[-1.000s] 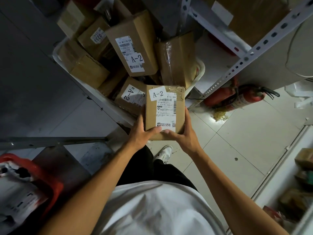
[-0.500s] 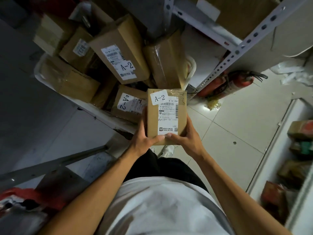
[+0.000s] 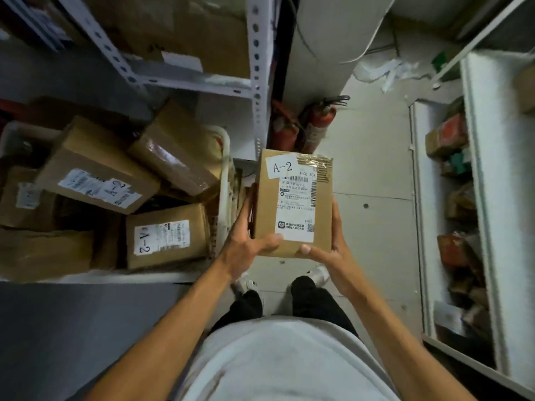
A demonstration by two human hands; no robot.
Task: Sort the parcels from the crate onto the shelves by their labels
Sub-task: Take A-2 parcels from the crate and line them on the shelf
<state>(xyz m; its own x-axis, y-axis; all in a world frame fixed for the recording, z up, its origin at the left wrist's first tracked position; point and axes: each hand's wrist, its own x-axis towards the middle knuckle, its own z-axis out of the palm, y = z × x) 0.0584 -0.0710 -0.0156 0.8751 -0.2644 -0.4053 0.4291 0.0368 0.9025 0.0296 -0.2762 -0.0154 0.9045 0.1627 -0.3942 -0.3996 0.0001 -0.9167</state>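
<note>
both hands (image 3: 249, 244) grip an a-2 parcel (image 3: 293, 204) upright

A parcel (image 3: 293, 204) marked A-2 is held between the left hand (image 3: 243, 247) and right hand (image 3: 333, 250), above the floor (image 3: 373, 227) and the person's shoes. Left of the parcel, a crate (image 3: 224, 169) holds more boxes, two of them marked A-2 (image 3: 95, 183) (image 3: 166, 235). Behind the parcel stands a shelf post (image 3: 257, 82), with two fire extinguishers (image 3: 315, 125) on the floor just right of the post. Right of the parcel, well apart, shelves (image 3: 492, 198) carry further packages.
</note>
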